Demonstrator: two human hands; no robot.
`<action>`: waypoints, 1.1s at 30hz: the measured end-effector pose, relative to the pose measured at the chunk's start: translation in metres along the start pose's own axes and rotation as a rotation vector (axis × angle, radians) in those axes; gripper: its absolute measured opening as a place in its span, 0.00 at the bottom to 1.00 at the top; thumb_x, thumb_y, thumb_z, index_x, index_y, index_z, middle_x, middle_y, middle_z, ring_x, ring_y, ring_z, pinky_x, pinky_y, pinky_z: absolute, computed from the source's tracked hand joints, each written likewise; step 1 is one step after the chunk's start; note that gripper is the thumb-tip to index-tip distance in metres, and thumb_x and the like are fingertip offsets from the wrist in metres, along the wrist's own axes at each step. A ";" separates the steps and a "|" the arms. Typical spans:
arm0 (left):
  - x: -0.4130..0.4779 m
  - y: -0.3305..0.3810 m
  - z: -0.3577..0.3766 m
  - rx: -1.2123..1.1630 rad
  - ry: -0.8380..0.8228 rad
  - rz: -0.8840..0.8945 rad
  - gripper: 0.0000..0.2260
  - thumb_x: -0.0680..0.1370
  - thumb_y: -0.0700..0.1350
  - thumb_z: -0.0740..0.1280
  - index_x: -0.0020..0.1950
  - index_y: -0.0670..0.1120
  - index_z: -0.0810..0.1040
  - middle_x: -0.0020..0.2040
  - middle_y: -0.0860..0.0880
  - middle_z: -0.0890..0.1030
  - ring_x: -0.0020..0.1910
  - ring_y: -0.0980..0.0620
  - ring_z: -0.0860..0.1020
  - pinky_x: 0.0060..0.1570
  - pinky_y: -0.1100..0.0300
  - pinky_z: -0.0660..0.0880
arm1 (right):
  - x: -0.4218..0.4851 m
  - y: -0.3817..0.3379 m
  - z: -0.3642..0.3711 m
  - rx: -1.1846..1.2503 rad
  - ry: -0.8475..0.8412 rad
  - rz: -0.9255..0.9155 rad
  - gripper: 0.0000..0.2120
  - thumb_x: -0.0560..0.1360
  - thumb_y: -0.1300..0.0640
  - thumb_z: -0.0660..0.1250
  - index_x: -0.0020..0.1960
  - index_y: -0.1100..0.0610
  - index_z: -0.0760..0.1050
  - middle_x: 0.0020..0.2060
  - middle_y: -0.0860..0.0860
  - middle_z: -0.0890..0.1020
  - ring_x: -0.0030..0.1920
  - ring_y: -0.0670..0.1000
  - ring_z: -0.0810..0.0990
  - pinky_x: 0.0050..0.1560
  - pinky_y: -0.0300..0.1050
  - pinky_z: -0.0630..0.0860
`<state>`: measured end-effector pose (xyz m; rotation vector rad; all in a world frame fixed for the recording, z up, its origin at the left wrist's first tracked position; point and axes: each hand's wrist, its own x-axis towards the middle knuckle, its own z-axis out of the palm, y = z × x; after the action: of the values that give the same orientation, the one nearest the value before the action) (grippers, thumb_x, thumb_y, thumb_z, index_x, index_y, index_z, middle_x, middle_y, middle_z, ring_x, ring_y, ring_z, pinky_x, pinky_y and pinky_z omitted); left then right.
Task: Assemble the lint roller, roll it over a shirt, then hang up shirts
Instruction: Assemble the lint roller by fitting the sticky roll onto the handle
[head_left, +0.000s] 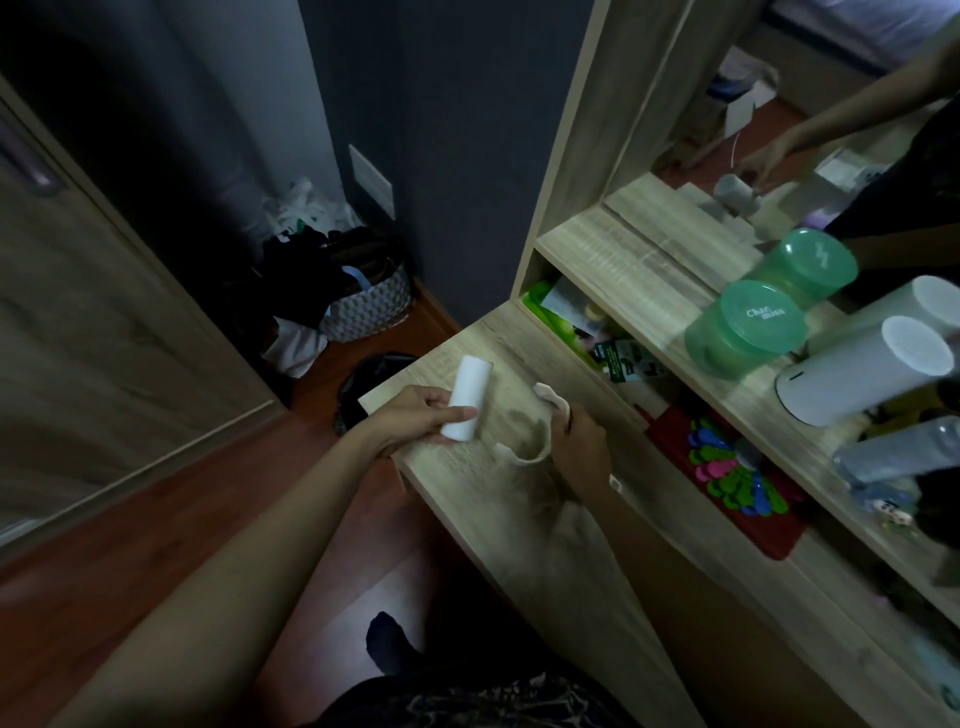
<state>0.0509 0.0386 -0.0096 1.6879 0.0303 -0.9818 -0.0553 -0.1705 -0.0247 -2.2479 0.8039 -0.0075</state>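
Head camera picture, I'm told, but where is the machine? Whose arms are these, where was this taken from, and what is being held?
There is no machine here. A person wears a wide-angle camera on the head, so you are looking forward and down along their own bare arms. The left hand grips a white roll, probably the sticky part of a lint roller. The right hand holds a beige curved handle, which is blurred, over a wooden top. The two parts are apart and not yet joined. On the shelf to the right, a green jar and a white canister stand in front of a mirror, which reflects an arm.
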 end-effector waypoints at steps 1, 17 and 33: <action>-0.001 0.000 -0.001 -0.024 -0.012 -0.006 0.21 0.72 0.45 0.75 0.58 0.34 0.77 0.49 0.39 0.82 0.42 0.52 0.83 0.40 0.62 0.81 | -0.001 -0.006 0.001 0.018 0.016 -0.035 0.13 0.81 0.54 0.57 0.52 0.61 0.76 0.41 0.55 0.81 0.40 0.51 0.78 0.39 0.40 0.69; -0.016 0.028 -0.010 -0.133 -0.139 0.168 0.36 0.77 0.41 0.70 0.75 0.65 0.54 0.59 0.42 0.76 0.53 0.42 0.82 0.46 0.46 0.82 | 0.001 -0.032 0.005 0.070 0.139 -0.300 0.09 0.80 0.60 0.59 0.41 0.55 0.71 0.27 0.41 0.67 0.27 0.39 0.66 0.29 0.33 0.60; -0.013 0.032 -0.003 -0.340 -0.150 0.024 0.30 0.76 0.42 0.71 0.72 0.61 0.61 0.57 0.41 0.81 0.45 0.40 0.84 0.40 0.48 0.83 | 0.009 -0.054 0.005 0.074 0.141 -0.356 0.11 0.80 0.57 0.60 0.52 0.64 0.76 0.41 0.59 0.81 0.39 0.49 0.77 0.36 0.31 0.67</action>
<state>0.0596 0.0345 0.0238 1.2996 0.0739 -1.0197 -0.0173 -0.1437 0.0050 -2.3089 0.4565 -0.3613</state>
